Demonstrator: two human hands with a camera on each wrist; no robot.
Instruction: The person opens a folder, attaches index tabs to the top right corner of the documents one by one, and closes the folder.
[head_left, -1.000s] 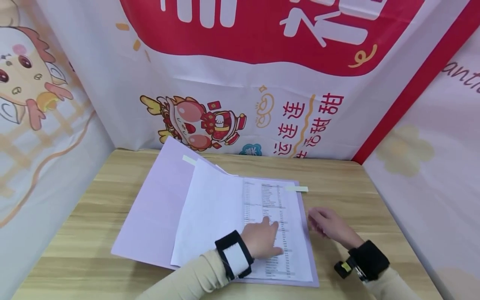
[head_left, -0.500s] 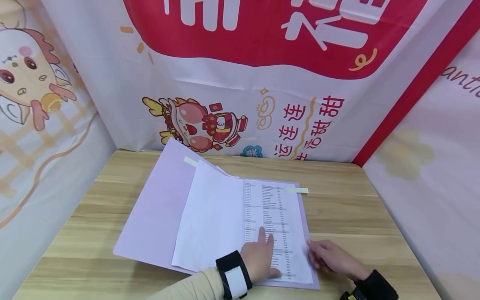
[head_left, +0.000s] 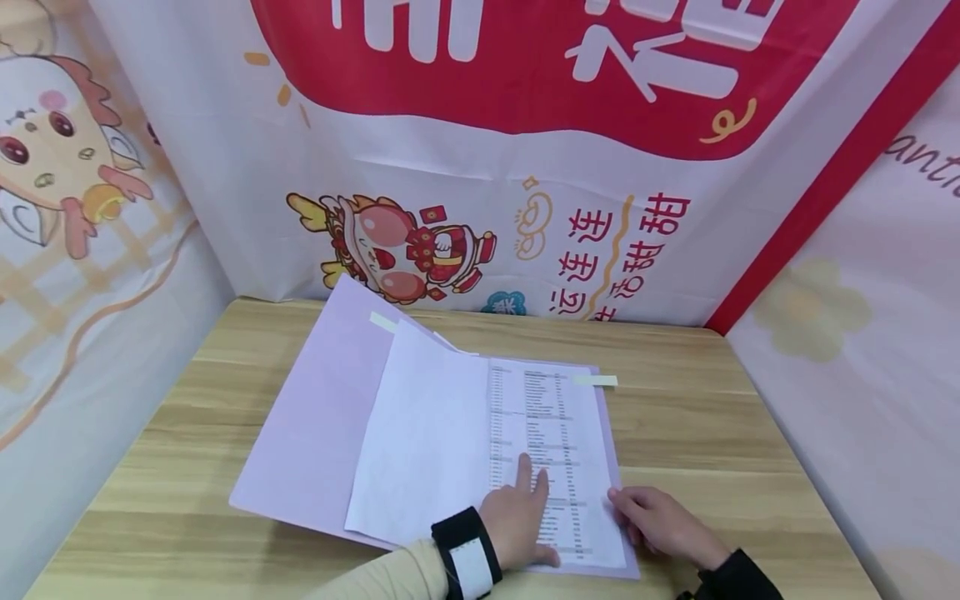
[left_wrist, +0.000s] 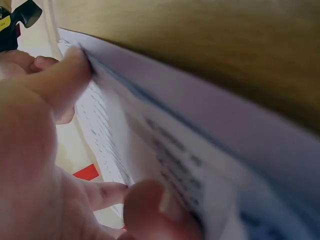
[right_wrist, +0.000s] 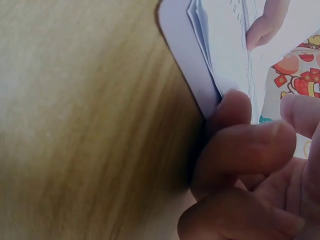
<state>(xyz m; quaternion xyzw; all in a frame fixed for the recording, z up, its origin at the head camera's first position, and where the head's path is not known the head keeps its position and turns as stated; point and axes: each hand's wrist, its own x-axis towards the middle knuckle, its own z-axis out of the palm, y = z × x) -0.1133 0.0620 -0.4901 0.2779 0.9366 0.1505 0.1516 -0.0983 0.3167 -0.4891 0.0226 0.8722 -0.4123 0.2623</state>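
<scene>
A purple folder (head_left: pixel 300 433) lies spread on the wooden table, its left cover raised at a slant. Inside it are white sheets, the right one a printed page (head_left: pixel 543 400) with columns of small text. My left hand (head_left: pixel 513 517) rests on the lower part of that page, fingers spread and pointing up the sheet. At the page's lower right edge is my right hand (head_left: pixel 663 521), fingers bent. In the right wrist view one fingertip (right_wrist: pixel 232 107) touches the sheets' edge, while the thumb (right_wrist: pixel 302 112) stands apart from it. No sheet shows between them.
A pale green tab (head_left: pixel 596 381) sticks out from the folder's right side, another tab (head_left: pixel 382 322) is on the left cover. Printed cloth walls (head_left: pixel 420 142) close off the back and both sides of the wooden table (head_left: pixel 697 400).
Both hands have moved down toward the near edge of the page. My right hand has come from beside the folder to the page's edge. The folder stays in place.
</scene>
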